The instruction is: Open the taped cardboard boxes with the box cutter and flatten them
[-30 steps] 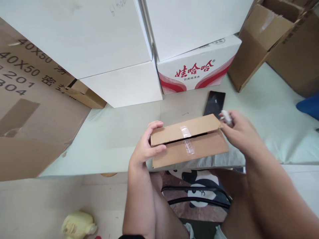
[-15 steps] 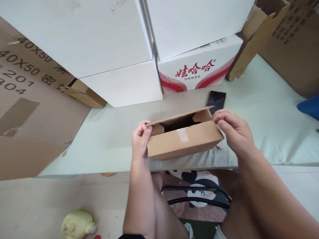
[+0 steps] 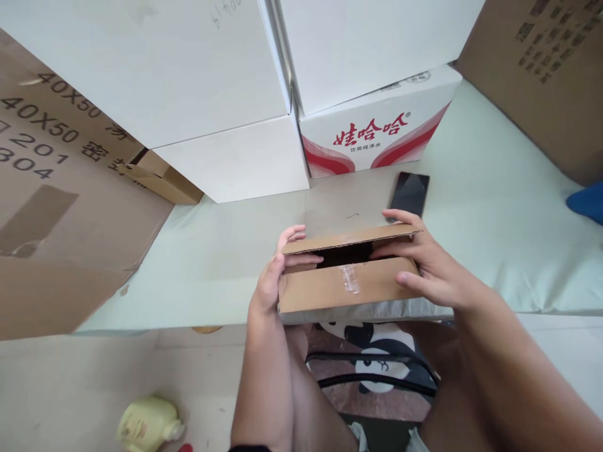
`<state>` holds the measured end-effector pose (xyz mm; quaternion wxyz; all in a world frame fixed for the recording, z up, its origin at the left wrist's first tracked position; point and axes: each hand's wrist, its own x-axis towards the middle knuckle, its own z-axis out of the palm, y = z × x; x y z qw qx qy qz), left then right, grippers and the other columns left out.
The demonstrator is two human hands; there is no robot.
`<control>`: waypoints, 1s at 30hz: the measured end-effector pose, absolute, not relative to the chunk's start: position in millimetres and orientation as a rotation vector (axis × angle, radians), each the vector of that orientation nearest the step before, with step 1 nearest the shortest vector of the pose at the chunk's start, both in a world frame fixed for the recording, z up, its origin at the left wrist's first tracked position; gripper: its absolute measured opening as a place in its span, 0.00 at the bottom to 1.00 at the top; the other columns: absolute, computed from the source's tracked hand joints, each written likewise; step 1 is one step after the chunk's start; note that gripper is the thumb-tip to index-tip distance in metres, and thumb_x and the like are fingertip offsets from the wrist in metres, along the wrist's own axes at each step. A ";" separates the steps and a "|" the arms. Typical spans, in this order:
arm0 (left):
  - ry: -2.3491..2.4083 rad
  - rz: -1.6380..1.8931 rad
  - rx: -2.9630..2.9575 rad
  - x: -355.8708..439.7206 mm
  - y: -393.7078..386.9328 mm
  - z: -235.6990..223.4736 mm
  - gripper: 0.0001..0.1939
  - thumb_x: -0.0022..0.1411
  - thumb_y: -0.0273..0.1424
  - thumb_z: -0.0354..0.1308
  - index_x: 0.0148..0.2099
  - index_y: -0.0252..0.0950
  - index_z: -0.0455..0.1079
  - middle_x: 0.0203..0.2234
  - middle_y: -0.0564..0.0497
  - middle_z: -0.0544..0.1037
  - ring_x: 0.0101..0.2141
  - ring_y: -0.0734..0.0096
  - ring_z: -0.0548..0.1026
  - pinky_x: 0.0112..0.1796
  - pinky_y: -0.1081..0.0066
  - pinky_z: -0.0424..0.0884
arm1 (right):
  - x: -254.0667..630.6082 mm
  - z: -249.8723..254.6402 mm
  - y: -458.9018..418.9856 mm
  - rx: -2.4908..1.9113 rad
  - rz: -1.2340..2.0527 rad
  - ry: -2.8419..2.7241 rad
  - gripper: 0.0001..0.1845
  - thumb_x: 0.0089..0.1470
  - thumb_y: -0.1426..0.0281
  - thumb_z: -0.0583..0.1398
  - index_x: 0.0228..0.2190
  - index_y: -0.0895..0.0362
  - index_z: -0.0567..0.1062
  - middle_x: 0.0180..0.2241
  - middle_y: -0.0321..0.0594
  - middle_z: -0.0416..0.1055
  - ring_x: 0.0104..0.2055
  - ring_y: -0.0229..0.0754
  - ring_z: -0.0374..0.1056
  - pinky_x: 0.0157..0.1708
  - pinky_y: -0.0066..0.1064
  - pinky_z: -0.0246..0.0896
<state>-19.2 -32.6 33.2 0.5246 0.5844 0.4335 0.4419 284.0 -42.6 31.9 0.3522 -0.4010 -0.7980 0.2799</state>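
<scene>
A small brown cardboard box [image 3: 330, 289] with clear tape on its near flap rests at the front edge of a pale green surface [image 3: 211, 270]. Its two top flaps are partly lowered, with a dark gap between them. My left hand [image 3: 273, 276] grips the box's left end, fingers curled over the flaps. My right hand [image 3: 424, 263] grips the right end, fingers lying over both flaps and thumb on the near one. A black phone [image 3: 409, 193] lies flat just beyond the box.
White cartons [image 3: 188, 81] are stacked at the back, one with red lettering [image 3: 372, 135]. Brown cardboard sheets lean at the left [image 3: 56, 207] and top right [image 3: 541, 69]. A blue object [image 3: 588, 202] sits at the right edge, a pale yellow bottle [image 3: 146, 424] on the floor.
The box's top flaps, open half a second ago, have been folded down. My right hand has moved from the far flap's corner to lie over both flaps. The open brown carton at top right is gone from view.
</scene>
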 end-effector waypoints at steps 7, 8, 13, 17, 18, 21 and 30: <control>1.030 1.102 1.408 -13.2 -33.5 36.9 0.34 0.67 0.56 0.42 0.32 0.42 0.83 0.69 0.57 0.62 0.66 0.47 0.59 0.70 0.51 0.54 | 276.8 26.0 -43.8 -1.015 0.644 -1.923 0.26 0.63 0.49 0.53 0.34 0.55 0.82 0.65 0.50 0.55 0.69 0.65 0.53 0.65 0.58 0.56; 1.040 1.106 1.404 -12.4 -34.1 37.9 0.34 0.67 0.56 0.42 0.31 0.42 0.83 0.69 0.57 0.61 0.67 0.47 0.59 0.70 0.52 0.54 | 276.3 24.2 -43.7 -1.006 0.640 -1.890 0.26 0.63 0.50 0.52 0.34 0.54 0.81 0.66 0.49 0.55 0.68 0.64 0.54 0.65 0.57 0.56; 1.010 1.040 1.421 -11.2 -37.3 41.8 0.32 0.69 0.54 0.43 0.33 0.41 0.82 0.72 0.58 0.55 0.68 0.46 0.58 0.69 0.50 0.56 | 276.7 15.4 -42.9 -1.051 0.653 -1.750 0.31 0.63 0.47 0.47 0.32 0.52 0.80 0.67 0.41 0.53 0.66 0.63 0.56 0.67 0.58 0.53; 0.940 0.991 1.479 -9.5 -38.9 41.6 0.32 0.68 0.55 0.43 0.34 0.40 0.81 0.71 0.54 0.59 0.70 0.45 0.54 0.70 0.50 0.53 | 275.8 12.2 -43.5 -1.136 0.674 -1.590 0.33 0.61 0.44 0.45 0.29 0.50 0.79 0.66 0.37 0.55 0.66 0.63 0.56 0.67 0.58 0.55; 0.936 0.979 1.479 -8.9 -39.1 41.4 0.33 0.67 0.56 0.43 0.35 0.39 0.81 0.69 0.51 0.62 0.70 0.46 0.54 0.70 0.50 0.52 | 275.0 12.3 -43.7 -1.140 0.671 -1.567 0.33 0.61 0.44 0.45 0.28 0.50 0.79 0.65 0.36 0.55 0.66 0.62 0.56 0.66 0.58 0.55; 0.927 0.959 1.484 -7.7 -39.7 41.6 0.35 0.65 0.59 0.40 0.37 0.39 0.80 0.65 0.48 0.67 0.70 0.46 0.55 0.70 0.51 0.52 | 272.3 13.3 -44.4 -1.126 0.653 -1.536 0.35 0.61 0.43 0.43 0.27 0.50 0.79 0.65 0.37 0.56 0.65 0.62 0.57 0.66 0.58 0.55; 0.938 0.860 1.630 -13.4 -41.9 50.8 0.38 0.67 0.60 0.38 0.46 0.40 0.81 0.69 0.49 0.61 0.70 0.43 0.55 0.70 0.49 0.49 | 278.5 13.7 -42.8 -1.053 0.782 -1.576 0.31 0.63 0.46 0.46 0.29 0.50 0.79 0.63 0.39 0.58 0.65 0.61 0.57 0.66 0.58 0.55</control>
